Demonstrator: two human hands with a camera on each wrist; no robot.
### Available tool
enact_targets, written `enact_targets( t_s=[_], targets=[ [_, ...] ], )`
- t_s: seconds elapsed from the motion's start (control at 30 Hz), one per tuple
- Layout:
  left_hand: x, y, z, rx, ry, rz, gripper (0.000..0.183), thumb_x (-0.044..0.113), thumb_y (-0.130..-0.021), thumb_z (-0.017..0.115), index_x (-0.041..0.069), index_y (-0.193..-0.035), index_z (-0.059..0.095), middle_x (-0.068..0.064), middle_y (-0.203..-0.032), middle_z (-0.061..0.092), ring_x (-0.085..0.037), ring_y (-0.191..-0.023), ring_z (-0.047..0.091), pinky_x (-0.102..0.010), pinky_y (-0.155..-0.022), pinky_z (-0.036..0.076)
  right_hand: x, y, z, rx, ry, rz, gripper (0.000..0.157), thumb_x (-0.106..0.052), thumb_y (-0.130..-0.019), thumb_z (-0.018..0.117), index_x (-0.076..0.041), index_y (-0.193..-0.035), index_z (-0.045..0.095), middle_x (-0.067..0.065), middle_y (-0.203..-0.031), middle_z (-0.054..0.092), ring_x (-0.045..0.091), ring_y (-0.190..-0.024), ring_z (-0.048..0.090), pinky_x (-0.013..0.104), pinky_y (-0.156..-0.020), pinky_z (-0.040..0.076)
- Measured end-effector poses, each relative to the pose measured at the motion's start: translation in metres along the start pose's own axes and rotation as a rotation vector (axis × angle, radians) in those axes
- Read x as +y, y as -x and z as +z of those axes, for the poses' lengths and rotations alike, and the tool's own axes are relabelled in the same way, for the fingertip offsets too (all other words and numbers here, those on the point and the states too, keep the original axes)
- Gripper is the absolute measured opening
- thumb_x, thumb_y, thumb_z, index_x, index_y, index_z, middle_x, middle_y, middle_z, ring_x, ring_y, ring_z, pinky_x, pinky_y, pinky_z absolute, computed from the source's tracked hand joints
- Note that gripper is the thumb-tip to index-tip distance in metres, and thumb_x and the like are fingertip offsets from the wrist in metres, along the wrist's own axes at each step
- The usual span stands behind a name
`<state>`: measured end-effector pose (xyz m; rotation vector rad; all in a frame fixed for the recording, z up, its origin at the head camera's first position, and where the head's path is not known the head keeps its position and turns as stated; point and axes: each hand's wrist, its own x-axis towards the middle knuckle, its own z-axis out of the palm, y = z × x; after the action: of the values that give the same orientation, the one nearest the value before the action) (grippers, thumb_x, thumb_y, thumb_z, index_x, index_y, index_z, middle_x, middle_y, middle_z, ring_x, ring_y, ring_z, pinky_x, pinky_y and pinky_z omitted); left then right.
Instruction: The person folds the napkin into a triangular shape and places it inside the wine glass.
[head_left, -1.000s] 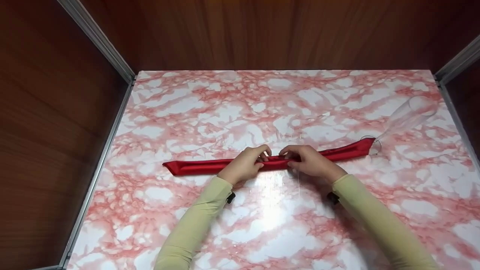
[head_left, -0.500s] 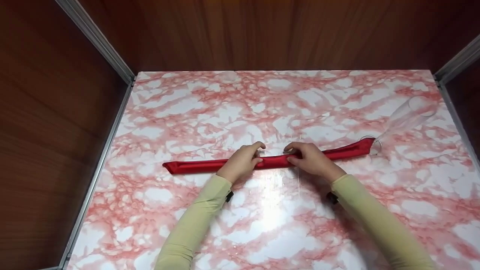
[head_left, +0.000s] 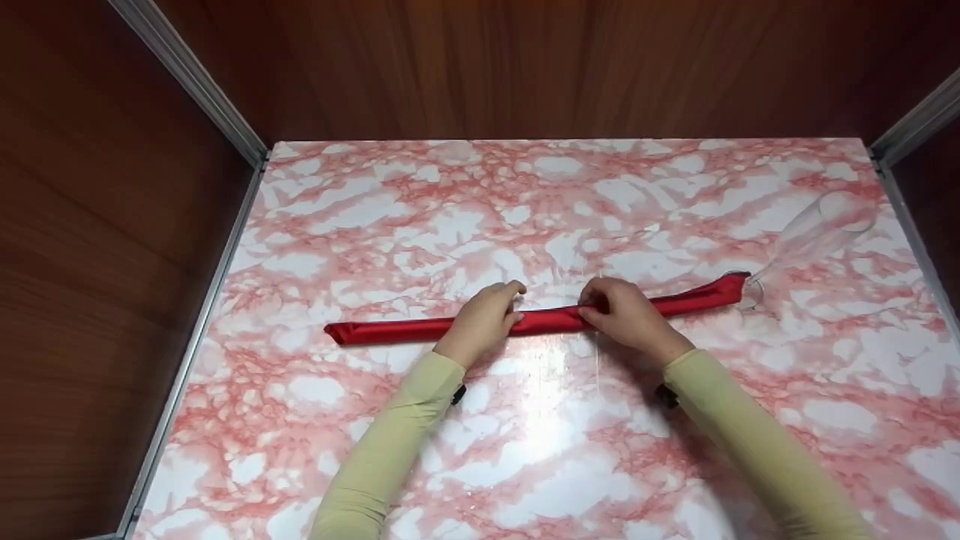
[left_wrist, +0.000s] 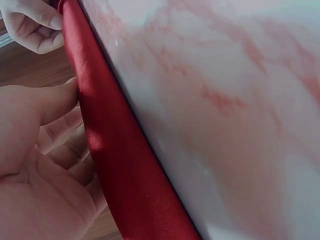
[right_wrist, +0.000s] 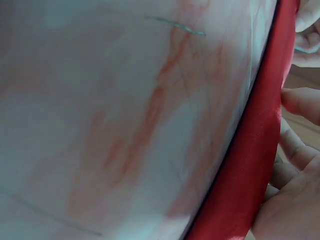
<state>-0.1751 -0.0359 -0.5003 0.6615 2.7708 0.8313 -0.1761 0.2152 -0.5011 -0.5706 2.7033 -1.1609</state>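
Observation:
A shiny red satin cloth [head_left: 551, 321], rolled into a long narrow strip, lies across the table from left to right. My left hand [head_left: 484, 319] is at the strip left of its middle, the thumb on the near side and the fingers curled over toward the far side. Right of the middle, my right hand [head_left: 626, 315] pinches the roll between thumb and bent fingers. In the left wrist view, the thumb [left_wrist: 62, 100] meets the edge of the red roll [left_wrist: 120, 155], the fingertips hidden behind it. The right wrist view has the right thumb [right_wrist: 302, 102] against the roll [right_wrist: 250, 150].
A clear champagne flute [head_left: 814, 232] stands at the right, its foot [head_left: 752, 294] beside the strip's right end, which overlaps it in the head view. The table [head_left: 450, 225] has a red-and-white marbled top. Dark wood panels [head_left: 525, 67] wall it at the back and sides.
The strip has been rolled narrower, its open fold in the middle now closed over. My right hand has shifted slightly right and its fingers have drawn closer to the thumb.

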Motion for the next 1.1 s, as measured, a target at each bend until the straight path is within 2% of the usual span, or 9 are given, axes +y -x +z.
enact_targets(
  t_s=[0.13,0.27,0.47,0.6,0.83,1.1],
  targets=[
    [0.002,0.001,0.002,0.021,0.006,0.033,0.034,0.016,-0.092,0.064,0.011,-0.125,0.056,-0.003,-0.102,0.057,-0.016,-0.097,0.053,-0.029,-0.085,0.045,0.002,0.000,0.001,0.018,-0.038,-0.046,0.013,-0.003,-0.084,0.071,-0.004,-0.096,0.064,0.008,-0.093,0.062,0.021,-0.087,0.058,0.038,-0.078,0.047],
    [0.004,0.000,0.002,0.008,0.072,0.064,0.033,0.008,-0.093,0.062,0.011,-0.125,0.055,-0.004,-0.105,0.057,-0.016,-0.099,0.054,-0.026,-0.087,0.044,-0.001,0.000,0.003,0.050,-0.038,-0.114,0.020,0.001,-0.081,0.072,-0.003,-0.098,0.064,0.010,-0.094,0.061,0.023,-0.090,0.058,0.039,-0.079,0.048],
    [0.004,0.000,0.002,-0.022,0.129,0.070,0.033,0.002,-0.093,0.059,0.009,-0.125,0.055,-0.005,-0.108,0.060,-0.018,-0.103,0.057,-0.026,-0.090,0.044,-0.011,0.004,0.009,0.059,0.092,-0.203,0.023,0.008,-0.077,0.070,-0.008,-0.094,0.066,0.001,-0.092,0.061,0.018,-0.091,0.055,0.035,-0.080,0.046],
    [0.004,-0.001,0.003,-0.029,0.129,0.070,0.032,0.001,-0.093,0.058,0.008,-0.124,0.055,-0.005,-0.106,0.061,-0.018,-0.102,0.056,-0.027,-0.090,0.044,-0.017,0.009,0.015,0.056,0.192,-0.255,0.022,0.005,-0.078,0.070,-0.010,-0.095,0.068,-0.002,-0.092,0.062,0.016,-0.090,0.057,0.034,-0.079,0.048],
    [0.005,-0.003,0.002,-0.046,0.112,0.066,0.031,0.000,-0.093,0.058,0.008,-0.123,0.056,-0.004,-0.102,0.061,-0.017,-0.100,0.055,-0.027,-0.089,0.043,-0.025,0.021,0.021,0.055,0.323,-0.260,0.021,-0.009,-0.080,0.073,-0.007,-0.101,0.070,0.001,-0.098,0.060,0.018,-0.092,0.057,0.035,-0.079,0.048],
    [0.012,-0.011,0.005,-0.061,0.063,0.083,0.023,0.009,-0.095,0.060,0.006,-0.117,0.059,-0.006,-0.101,0.062,-0.017,-0.096,0.056,-0.027,-0.087,0.044,-0.026,0.029,0.026,0.033,0.350,-0.280,0.025,-0.013,-0.082,0.073,-0.003,-0.105,0.070,0.004,-0.100,0.058,0.018,-0.090,0.056,0.034,-0.078,0.048]
  ],
)
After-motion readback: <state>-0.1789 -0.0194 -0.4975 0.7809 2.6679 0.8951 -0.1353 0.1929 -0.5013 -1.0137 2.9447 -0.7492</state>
